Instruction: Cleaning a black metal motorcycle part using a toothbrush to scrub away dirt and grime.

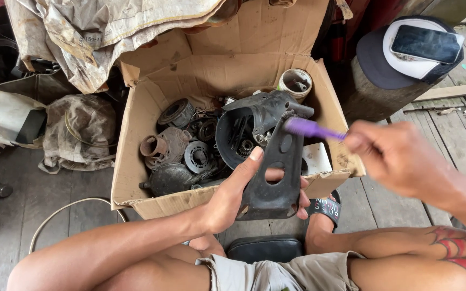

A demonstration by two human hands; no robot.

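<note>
Brushing step in hand. Left hand (233,196) fingers closed around dark grimy metal engine cover (272,161), held above open cardboard box (136,134) of parts. Right hand (400,159) pinches purple toothbrush (311,128), bristles touching cover's upper end. Next, judged: steady grip, short scrubbing strokes.

Left hand (238,196) reaching in from the lower left, forearm bare, palm turned up; thumb stretched upward along the front, other fingertips (303,196) curled round from behind in a firm grip; right hand (392,156) raised at the right, blurred, fingers pinched together, wrist bent inward, forearm tattooed.
</note>
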